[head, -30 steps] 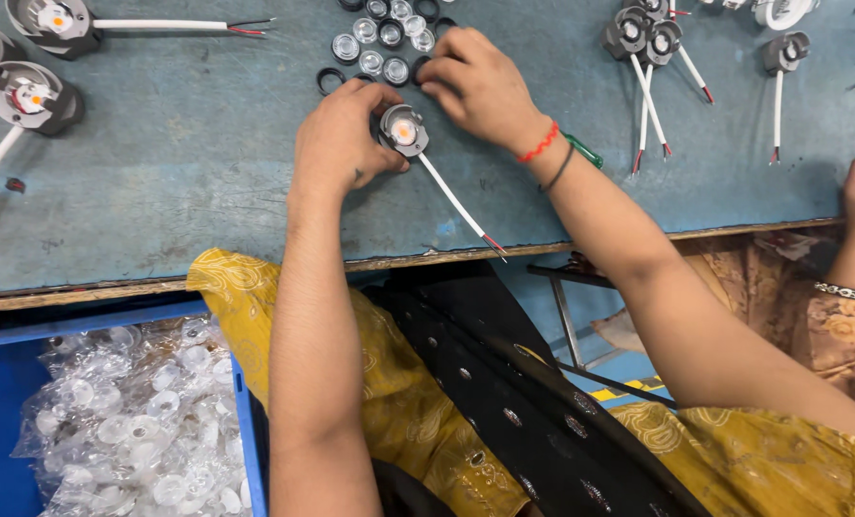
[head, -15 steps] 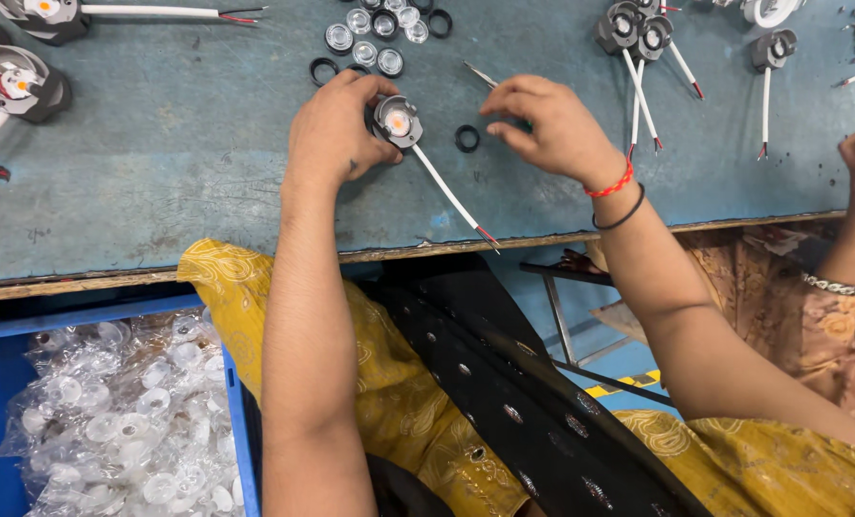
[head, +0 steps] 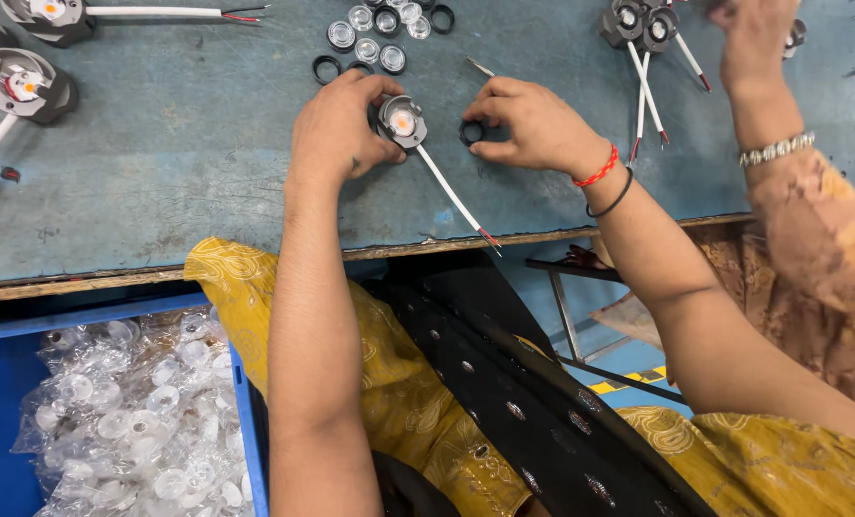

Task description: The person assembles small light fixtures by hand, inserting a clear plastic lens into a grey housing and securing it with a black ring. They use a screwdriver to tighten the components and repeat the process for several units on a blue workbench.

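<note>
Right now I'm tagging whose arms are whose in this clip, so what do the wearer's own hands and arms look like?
Both forearms are bare, with no sleeves or gloves. The left hand wears nothing at the wrist. The right hand has a red thread bracelet and a thin black band just behind it. The arm with the silver bracelet and patterned brown sleeve belongs to another person.

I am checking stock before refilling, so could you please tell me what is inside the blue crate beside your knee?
The blue crate holds a clear plastic bag of small transparent lenses. Whatever lies beneath the bag is covered.
</note>
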